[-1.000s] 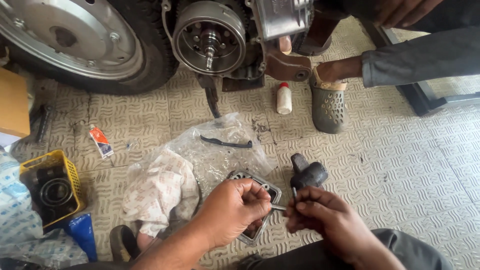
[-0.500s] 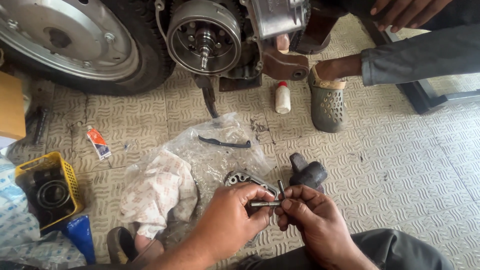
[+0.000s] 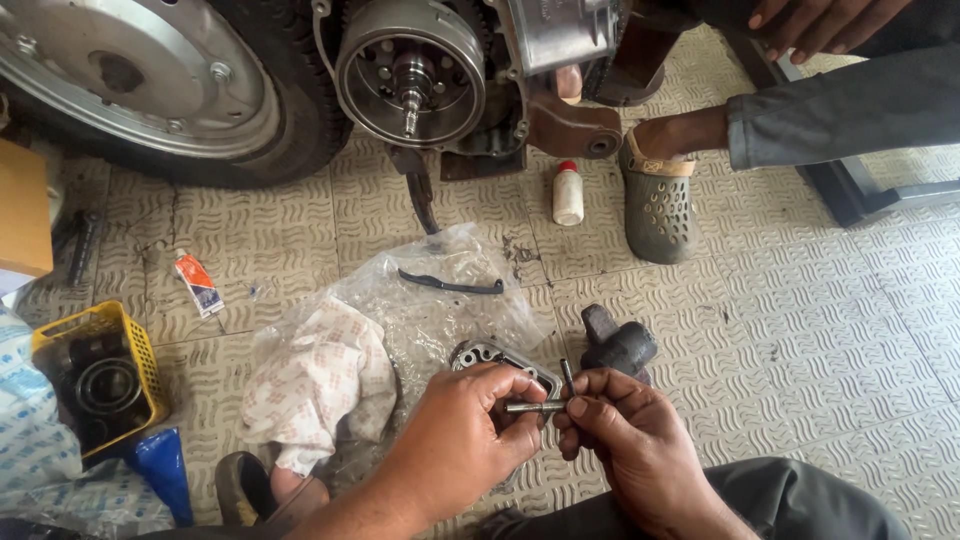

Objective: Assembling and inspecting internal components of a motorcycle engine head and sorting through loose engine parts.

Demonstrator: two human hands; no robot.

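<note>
Left hand (image 3: pixel 462 440) and right hand (image 3: pixel 622 432) pinch thin metal pin (image 3: pixel 534 407) between fingertips, above grey cover plate (image 3: pixel 500 358). Crumpled clear plastic bag (image 3: pixel 430 295) just beyond grip; small white bottle with red cap (image 3: pixel 567 193) farther; yellow crate (image 3: pixel 95 375) far left.

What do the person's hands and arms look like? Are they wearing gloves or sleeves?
No gloves and no sleeves show. The left hand and the right hand are both bare, and so are the forearms as far as the picture's lower edge. No ring, watch or bracelet shows on either. Dark smudges mark the fingers, like grease. Grey trousers cover the leg beneath the right arm.
</note>
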